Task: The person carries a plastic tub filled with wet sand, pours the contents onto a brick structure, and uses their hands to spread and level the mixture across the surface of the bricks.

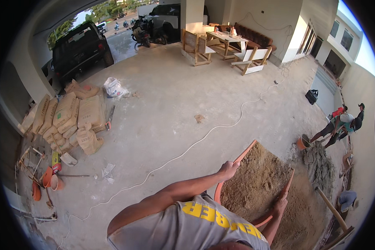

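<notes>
Both hands are clamped on the orange frame of a wheelbarrow heaped with sand, low in the right of the frame: the left hand closed round the left rail, the right hand closed round the right one. To carry this well, I judge both rails should be kept level and the load steered slowly, since loose sand sits right up to the rim. A white hose snakes across the concrete floor on the left, a trip line. At right lie a grey mortar pile, an orange bucket, a wooden tool handle and bent-over workers. Cement bags are stacked at far left.
</notes>
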Demonstrator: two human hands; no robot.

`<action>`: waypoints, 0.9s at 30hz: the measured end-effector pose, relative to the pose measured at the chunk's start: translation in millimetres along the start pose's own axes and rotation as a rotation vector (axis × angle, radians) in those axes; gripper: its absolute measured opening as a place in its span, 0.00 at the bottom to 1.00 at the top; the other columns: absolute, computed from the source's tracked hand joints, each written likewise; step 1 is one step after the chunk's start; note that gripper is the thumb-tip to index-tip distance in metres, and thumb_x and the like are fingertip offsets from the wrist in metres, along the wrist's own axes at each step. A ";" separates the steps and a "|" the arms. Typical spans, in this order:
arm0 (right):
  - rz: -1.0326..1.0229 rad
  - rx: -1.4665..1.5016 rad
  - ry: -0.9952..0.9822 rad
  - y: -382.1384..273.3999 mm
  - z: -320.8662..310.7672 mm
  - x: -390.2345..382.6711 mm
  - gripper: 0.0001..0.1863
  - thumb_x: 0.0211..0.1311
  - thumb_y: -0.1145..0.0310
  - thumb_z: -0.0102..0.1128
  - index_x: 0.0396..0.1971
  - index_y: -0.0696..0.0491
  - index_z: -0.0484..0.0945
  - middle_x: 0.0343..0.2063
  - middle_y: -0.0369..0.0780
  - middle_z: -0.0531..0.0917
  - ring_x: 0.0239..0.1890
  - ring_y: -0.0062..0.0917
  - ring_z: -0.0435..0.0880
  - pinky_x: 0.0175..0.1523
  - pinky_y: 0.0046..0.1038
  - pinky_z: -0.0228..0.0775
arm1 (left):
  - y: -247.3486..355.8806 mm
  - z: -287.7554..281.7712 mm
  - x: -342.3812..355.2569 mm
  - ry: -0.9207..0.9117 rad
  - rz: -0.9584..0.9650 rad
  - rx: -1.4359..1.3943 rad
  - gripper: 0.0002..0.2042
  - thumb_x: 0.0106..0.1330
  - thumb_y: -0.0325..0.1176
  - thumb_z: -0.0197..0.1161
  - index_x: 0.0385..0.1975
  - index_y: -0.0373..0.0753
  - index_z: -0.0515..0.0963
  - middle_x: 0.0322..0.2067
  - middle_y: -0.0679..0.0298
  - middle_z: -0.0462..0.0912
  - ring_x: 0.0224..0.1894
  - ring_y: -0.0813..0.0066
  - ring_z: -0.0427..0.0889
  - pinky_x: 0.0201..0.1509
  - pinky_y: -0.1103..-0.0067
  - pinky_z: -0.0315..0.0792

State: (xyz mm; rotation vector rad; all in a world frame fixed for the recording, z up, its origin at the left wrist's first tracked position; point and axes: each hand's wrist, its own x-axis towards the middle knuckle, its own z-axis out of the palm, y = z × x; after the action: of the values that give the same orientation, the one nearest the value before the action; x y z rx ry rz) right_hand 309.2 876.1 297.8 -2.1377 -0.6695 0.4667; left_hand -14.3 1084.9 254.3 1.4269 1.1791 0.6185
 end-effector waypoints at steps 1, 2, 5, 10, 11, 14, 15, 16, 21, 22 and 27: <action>0.024 0.049 0.011 -8.0 7.8 26.4 0.45 0.77 0.33 0.34 0.24 0.65 0.75 0.19 0.42 0.74 0.25 0.33 0.72 0.34 0.41 0.64 | 20.4 -1.1 35.0 -0.035 -0.038 -0.009 0.29 0.76 0.58 0.52 0.24 0.35 0.75 0.19 0.61 0.78 0.24 0.68 0.80 0.30 0.64 0.73; 0.049 0.097 0.022 -15.4 14.0 53.1 0.44 0.77 0.33 0.35 0.20 0.63 0.73 0.17 0.39 0.73 0.22 0.31 0.70 0.31 0.39 0.62 | 39.8 1.5 66.2 -0.070 -0.076 -0.018 0.30 0.75 0.59 0.53 0.23 0.34 0.75 0.19 0.59 0.80 0.26 0.66 0.83 0.33 0.63 0.74; 0.079 0.136 0.048 -24.8 28.5 126.5 0.43 0.78 0.34 0.35 0.20 0.60 0.72 0.15 0.37 0.70 0.20 0.28 0.68 0.28 0.37 0.60 | 58.9 19.3 147.4 -0.059 -0.048 0.007 0.30 0.74 0.59 0.54 0.26 0.33 0.78 0.19 0.57 0.80 0.27 0.63 0.83 0.35 0.62 0.74; 0.050 0.098 0.095 -43.7 62.6 279.6 0.42 0.79 0.36 0.35 0.21 0.63 0.70 0.15 0.38 0.69 0.20 0.28 0.66 0.29 0.38 0.60 | 96.5 65.3 311.1 -0.099 -0.034 0.044 0.30 0.74 0.59 0.54 0.28 0.31 0.78 0.20 0.55 0.81 0.28 0.61 0.83 0.36 0.61 0.74; 0.052 0.100 0.093 -45.0 69.1 312.7 0.42 0.79 0.36 0.35 0.21 0.63 0.70 0.15 0.38 0.69 0.20 0.28 0.66 0.29 0.38 0.60 | 100.9 75.8 345.2 -0.100 -0.041 0.047 0.30 0.74 0.59 0.54 0.28 0.31 0.78 0.21 0.55 0.81 0.28 0.61 0.84 0.36 0.61 0.74; 0.033 0.101 0.076 -71.5 82.4 423.0 0.42 0.79 0.36 0.36 0.21 0.64 0.69 0.15 0.38 0.69 0.21 0.28 0.65 0.29 0.38 0.59 | 121.5 107.6 453.1 -0.054 0.015 0.003 0.30 0.75 0.58 0.53 0.28 0.30 0.79 0.21 0.55 0.81 0.27 0.60 0.84 0.36 0.61 0.74; 0.038 0.098 0.078 -78.0 77.1 455.6 0.42 0.79 0.37 0.36 0.22 0.64 0.69 0.15 0.38 0.68 0.21 0.28 0.65 0.29 0.38 0.59 | 133.8 121.8 476.6 -0.053 0.032 -0.018 0.30 0.75 0.58 0.53 0.29 0.30 0.79 0.20 0.55 0.81 0.27 0.60 0.84 0.35 0.61 0.74; 0.040 0.095 0.071 -86.4 78.5 489.3 0.42 0.79 0.37 0.36 0.22 0.64 0.69 0.15 0.38 0.68 0.21 0.28 0.65 0.29 0.38 0.59 | 146.4 131.1 503.4 -0.059 0.018 -0.013 0.31 0.75 0.58 0.52 0.29 0.30 0.79 0.20 0.55 0.81 0.27 0.60 0.83 0.35 0.61 0.74; 0.027 0.084 0.025 -134.7 88.3 638.7 0.41 0.79 0.38 0.36 0.22 0.65 0.68 0.16 0.37 0.68 0.21 0.28 0.64 0.30 0.38 0.59 | 203.7 151.5 619.3 -0.009 -0.025 -0.066 0.31 0.75 0.59 0.52 0.29 0.30 0.80 0.19 0.55 0.80 0.26 0.63 0.83 0.34 0.62 0.74; 0.017 0.082 0.023 -142.5 94.0 667.9 0.41 0.79 0.37 0.36 0.22 0.65 0.67 0.16 0.37 0.67 0.21 0.28 0.64 0.30 0.38 0.59 | 211.5 156.9 645.5 -0.005 -0.028 -0.064 0.31 0.75 0.59 0.51 0.29 0.30 0.79 0.20 0.55 0.80 0.26 0.63 0.82 0.34 0.62 0.74; -0.047 0.070 0.043 -165.8 133.1 824.7 0.41 0.79 0.37 0.36 0.22 0.64 0.67 0.16 0.37 0.67 0.22 0.26 0.63 0.30 0.38 0.58 | 235.1 197.5 803.4 -0.039 -0.083 -0.062 0.31 0.76 0.59 0.51 0.26 0.31 0.77 0.20 0.56 0.80 0.26 0.63 0.82 0.33 0.64 0.73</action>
State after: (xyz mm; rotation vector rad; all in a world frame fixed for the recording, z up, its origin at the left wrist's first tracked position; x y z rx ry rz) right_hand 839.0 1542.5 273.9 -2.0563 -0.6680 0.4116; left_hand 523.1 1756.2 234.2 1.3254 1.1726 0.5628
